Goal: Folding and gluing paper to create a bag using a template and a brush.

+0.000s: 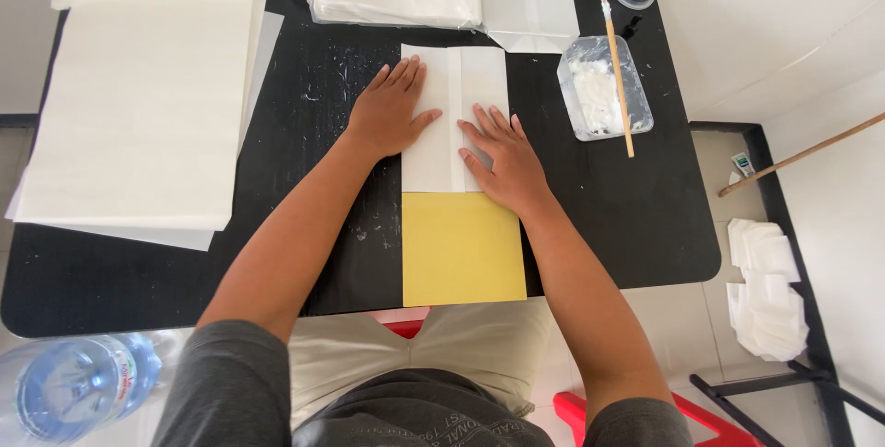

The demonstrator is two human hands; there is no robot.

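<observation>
My left hand (387,113) and right hand (502,159) press flat, unclenched, on the folded white paper (454,88); yellow card (461,249) seemingly beneath, nearer me.

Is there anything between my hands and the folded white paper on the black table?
Nothing visible. The left hand and right hand both lie flat on the white paper. The yellow card sticks out from its near end, and the paste tray sits apart to the right.
</observation>
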